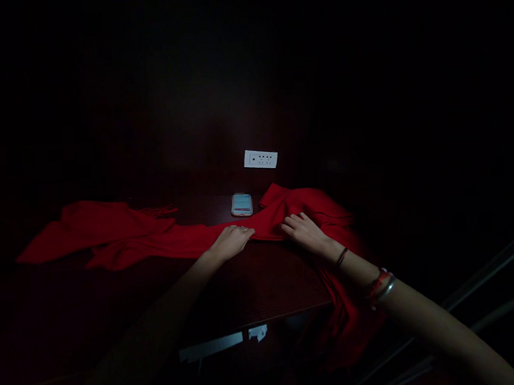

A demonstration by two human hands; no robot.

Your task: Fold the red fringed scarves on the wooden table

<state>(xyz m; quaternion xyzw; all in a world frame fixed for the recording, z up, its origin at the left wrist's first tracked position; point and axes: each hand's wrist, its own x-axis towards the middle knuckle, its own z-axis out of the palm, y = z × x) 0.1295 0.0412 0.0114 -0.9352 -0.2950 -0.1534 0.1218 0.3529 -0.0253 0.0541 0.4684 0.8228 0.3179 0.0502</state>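
Observation:
A long red cloth (125,237) lies spread across a dark wooden table (262,284), and one end hangs over the right edge. My left hand (230,242) rests on the cloth near its middle with the fingers curled, pinching the fabric. Just to the right, my right hand (304,231) lies on a bunched part of the cloth, fingers bent and pressing into it. Bracelets sit on my right wrist and forearm.
A phone (241,205) with a lit screen lies on the table just behind my hands. A white wall socket (260,159) is mounted on the dark wall behind. The table's front edge runs below my arms. The room is very dark.

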